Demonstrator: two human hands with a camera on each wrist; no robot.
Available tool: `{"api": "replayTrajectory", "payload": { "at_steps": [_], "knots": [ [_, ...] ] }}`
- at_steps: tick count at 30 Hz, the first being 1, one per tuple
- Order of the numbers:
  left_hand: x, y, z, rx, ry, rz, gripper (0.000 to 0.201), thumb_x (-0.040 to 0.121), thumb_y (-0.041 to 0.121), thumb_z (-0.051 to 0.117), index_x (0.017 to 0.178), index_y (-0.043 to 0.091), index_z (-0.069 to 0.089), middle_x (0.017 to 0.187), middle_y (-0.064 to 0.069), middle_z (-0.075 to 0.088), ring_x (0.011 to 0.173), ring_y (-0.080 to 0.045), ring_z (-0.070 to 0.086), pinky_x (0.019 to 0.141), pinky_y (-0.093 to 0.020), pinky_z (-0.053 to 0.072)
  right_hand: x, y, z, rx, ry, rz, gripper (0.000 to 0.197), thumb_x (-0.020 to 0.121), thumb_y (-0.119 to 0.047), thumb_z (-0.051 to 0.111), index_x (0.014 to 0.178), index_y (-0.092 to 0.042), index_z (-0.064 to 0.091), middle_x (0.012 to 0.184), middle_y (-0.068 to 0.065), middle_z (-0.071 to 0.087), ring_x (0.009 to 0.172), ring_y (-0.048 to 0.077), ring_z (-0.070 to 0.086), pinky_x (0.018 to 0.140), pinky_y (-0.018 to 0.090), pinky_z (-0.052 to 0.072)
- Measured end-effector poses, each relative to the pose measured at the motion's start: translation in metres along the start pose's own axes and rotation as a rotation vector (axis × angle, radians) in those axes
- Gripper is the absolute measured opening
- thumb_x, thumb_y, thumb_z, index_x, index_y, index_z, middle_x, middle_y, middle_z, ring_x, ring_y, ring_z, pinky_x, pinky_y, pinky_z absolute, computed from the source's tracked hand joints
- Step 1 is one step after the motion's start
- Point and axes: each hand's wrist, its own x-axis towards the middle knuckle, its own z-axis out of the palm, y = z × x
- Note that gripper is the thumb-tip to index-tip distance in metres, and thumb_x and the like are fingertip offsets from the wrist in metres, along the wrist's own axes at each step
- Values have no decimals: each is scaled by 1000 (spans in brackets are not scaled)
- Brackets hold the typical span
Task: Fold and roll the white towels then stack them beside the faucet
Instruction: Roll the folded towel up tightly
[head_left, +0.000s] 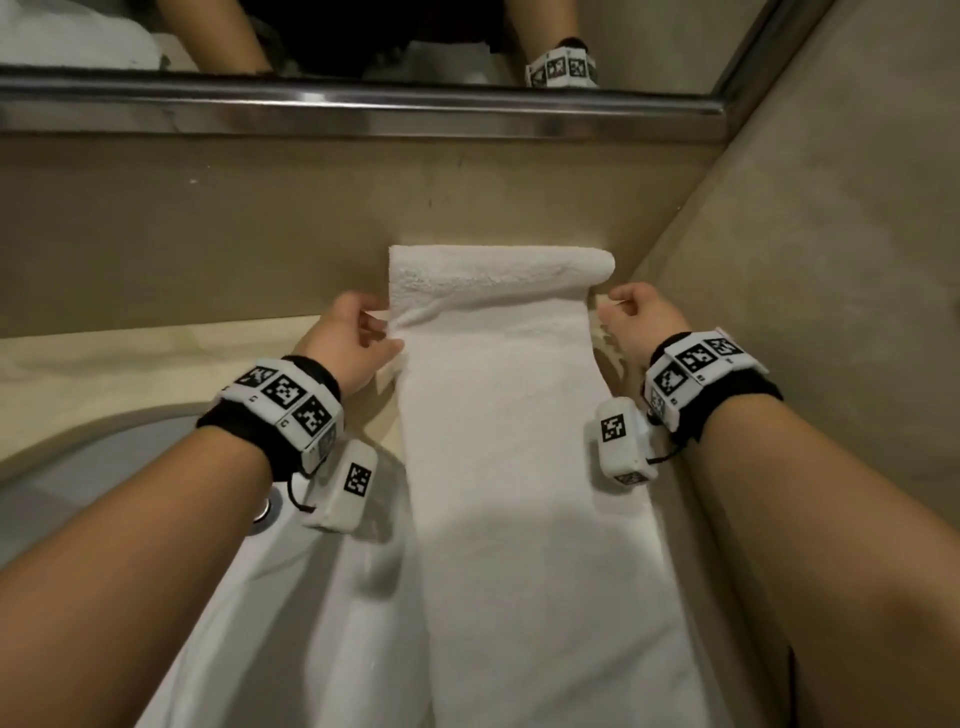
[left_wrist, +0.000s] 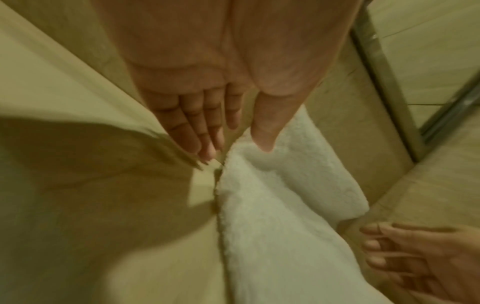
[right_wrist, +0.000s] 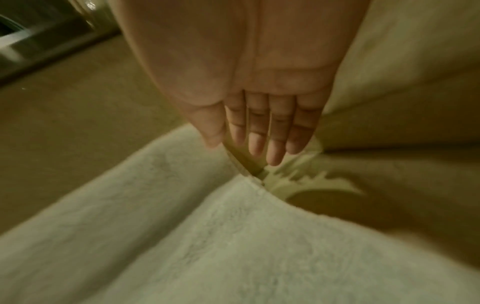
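Observation:
A long white towel (head_left: 498, 415) folded into a narrow strip lies on the beige counter, running away from me toward the back wall. Its far end is turned over into a low roll (head_left: 498, 270) against the wall. My left hand (head_left: 382, 325) pinches the left edge just below the roll, its thumb on the fold (left_wrist: 262, 142) and its fingers alongside on the towel (left_wrist: 272, 205). My right hand (head_left: 608, 304) holds the right edge, where the hem runs between thumb and forefinger (right_wrist: 226, 144) of the towel (right_wrist: 207, 236). No faucet is in view.
A white sink basin (head_left: 130, 467) with a metal fitting (head_left: 262, 512) lies to the left of the towel. A metal-framed mirror (head_left: 363, 104) runs along the back and reflects a white cloth heap (head_left: 67, 36). A beige side wall (head_left: 831, 260) stands close on the right.

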Motion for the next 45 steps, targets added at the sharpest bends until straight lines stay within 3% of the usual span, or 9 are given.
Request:
{"api": "replayTrajectory", "payload": {
  "at_steps": [4, 14, 20, 23, 27, 30, 33, 39, 45],
  "knots": [
    [-60, 1, -2, 136, -22, 84, 51, 83, 26, 64, 128, 15, 44, 128, -8, 47, 103, -18, 52, 94, -36, 46, -54, -2, -19, -1, 7, -147, 34, 92, -32, 49, 123, -19, 49, 103, -2, 54, 84, 15, 51, 65, 24, 41],
    [-287, -7, 57, 516, -438, 445, 33, 84, 34, 59, 115, 24, 56, 115, 3, 55, 104, -14, 51, 84, -20, 35, -265, 83, -12, -130, -160, -510, 26, 90, -21, 53, 116, -15, 57, 116, 3, 55, 98, 8, 52, 89, 23, 42],
    [-371, -29, 100, 699, -573, 508, 45, 76, 41, 68, 115, 24, 53, 121, 0, 50, 112, -20, 46, 97, -32, 38, -352, 154, 12, -270, -348, -521, 16, 86, -22, 58, 99, -18, 64, 96, -1, 59, 94, 17, 57, 79, 23, 39],
    [-403, -43, 118, 869, -506, 532, 62, 70, 48, 70, 122, 24, 44, 129, -1, 41, 116, -23, 40, 96, -35, 37, -384, 185, 21, -412, -423, -609, 33, 79, -36, 66, 106, -19, 62, 106, 2, 59, 102, 21, 53, 87, 29, 40],
    [-418, -46, 139, 1000, -278, 570, 55, 82, 32, 55, 131, 16, 36, 129, -7, 44, 114, -28, 42, 88, -37, 37, -403, 203, 32, -547, -335, -703, 61, 69, -39, 73, 123, -23, 50, 120, 4, 49, 108, 24, 45, 93, 36, 35],
    [-421, -45, 142, 961, -225, 549, 44, 84, 23, 46, 127, 14, 41, 119, -8, 52, 106, -29, 47, 80, -37, 36, -407, 205, 38, -560, -273, -758, 56, 70, -15, 66, 124, -19, 50, 118, 8, 51, 105, 29, 47, 89, 37, 36],
    [-418, -48, 131, 871, -249, 534, 28, 86, 20, 44, 114, 16, 51, 110, -6, 57, 99, -28, 50, 78, -35, 37, -404, 213, 29, -592, -215, -740, 51, 70, -14, 65, 120, -19, 54, 119, 8, 53, 107, 29, 49, 89, 37, 34],
    [-404, -58, 105, 532, -249, 303, 21, 92, 17, 44, 106, 9, 57, 109, -11, 54, 101, -29, 53, 85, -33, 40, -386, 221, -3, -563, -169, -613, 19, 86, -18, 55, 103, -17, 64, 103, 5, 65, 98, 29, 59, 83, 34, 38],
    [-381, -55, 105, 397, -217, 117, 19, 85, 16, 53, 103, 14, 56, 105, -7, 57, 94, -24, 55, 78, -27, 40, -359, 201, 1, -395, -189, -240, 26, 88, -30, 54, 109, -16, 52, 107, 9, 63, 97, 29, 57, 74, 29, 39]
  ]
}}
